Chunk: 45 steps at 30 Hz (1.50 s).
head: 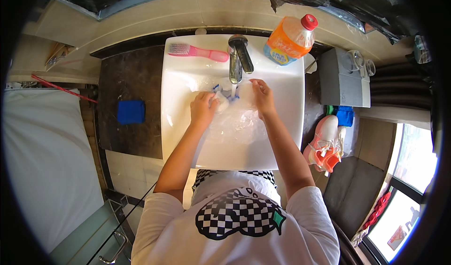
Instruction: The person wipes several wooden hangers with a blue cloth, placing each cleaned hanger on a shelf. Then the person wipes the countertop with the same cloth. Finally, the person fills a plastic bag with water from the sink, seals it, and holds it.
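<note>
Water (pixel 233 90) runs from a chrome faucet (pixel 235 69) into the white washbasin (pixel 232 161) in front of me. Under the stream lies a wet white cloth with blue parts (pixel 221 104), partly covered by water and suds. My left hand (pixel 203 110) grips a bunched part of it left of the stream. On the other side, my right hand (pixel 263 97) pinches pale, wet material, apparently the same cloth, between thumb and fingers. The cloth's full shape is hidden by folds and foamy water.
A pink scrub brush (pixel 199 52) and an orange detergent bottle (pixel 290 42) stand on the basin's back ledge. A folded blue cloth (pixel 131 112) lies on the dark left counter (pixel 132 74). At right are a grey box (pixel 333 80), glass jars (pixel 354 61) and pink-orange shoes (pixel 324 141).
</note>
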Available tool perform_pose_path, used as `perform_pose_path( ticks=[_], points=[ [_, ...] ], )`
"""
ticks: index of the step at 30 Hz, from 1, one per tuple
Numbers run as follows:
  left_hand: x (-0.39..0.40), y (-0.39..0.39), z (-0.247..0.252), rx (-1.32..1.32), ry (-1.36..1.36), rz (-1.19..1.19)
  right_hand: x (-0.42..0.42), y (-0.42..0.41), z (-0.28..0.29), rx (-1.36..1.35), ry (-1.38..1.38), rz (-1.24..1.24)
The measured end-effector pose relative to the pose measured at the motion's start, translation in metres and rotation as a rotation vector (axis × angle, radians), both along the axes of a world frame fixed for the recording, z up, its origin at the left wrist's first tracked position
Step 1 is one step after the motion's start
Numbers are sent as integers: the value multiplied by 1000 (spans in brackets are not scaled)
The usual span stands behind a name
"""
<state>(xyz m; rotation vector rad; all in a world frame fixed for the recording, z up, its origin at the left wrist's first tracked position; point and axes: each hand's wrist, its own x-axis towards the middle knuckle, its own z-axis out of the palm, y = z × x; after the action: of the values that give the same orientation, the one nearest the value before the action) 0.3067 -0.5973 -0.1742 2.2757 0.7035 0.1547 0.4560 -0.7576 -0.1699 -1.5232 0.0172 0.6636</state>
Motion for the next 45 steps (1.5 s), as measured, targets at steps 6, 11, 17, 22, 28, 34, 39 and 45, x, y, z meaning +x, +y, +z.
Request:
perform_pose_path(
  ticks=[6, 11, 17, 22, 28, 34, 39, 45],
  points=[
    [-20, 9, 2, -678, -427, 375, 15, -11, 51, -48, 5, -95],
    [-35, 10, 54, -836, -466, 555, 21, -16, 89, 229, -2, -178],
    [-30, 21, 84, -830, -584, 511, 14, -15, 115, 137, -123, -55],
    [-26, 14, 42, -450, -363, 279, 3, -3, 93, 18, -240, 82],
    [3, -7, 41, -30, -360, 95, 4, 13, 95, 36, -285, 122],
    [42, -12, 79, -189, -562, 162, 6, 19, 97, -33, -236, 117],
    [70, -22, 90, -314, -509, 258, 6, 17, 89, 8, -173, 147],
    [94, -28, 107, -232, -405, 312, 6, 17, 83, 88, -30, 152]
  ],
)
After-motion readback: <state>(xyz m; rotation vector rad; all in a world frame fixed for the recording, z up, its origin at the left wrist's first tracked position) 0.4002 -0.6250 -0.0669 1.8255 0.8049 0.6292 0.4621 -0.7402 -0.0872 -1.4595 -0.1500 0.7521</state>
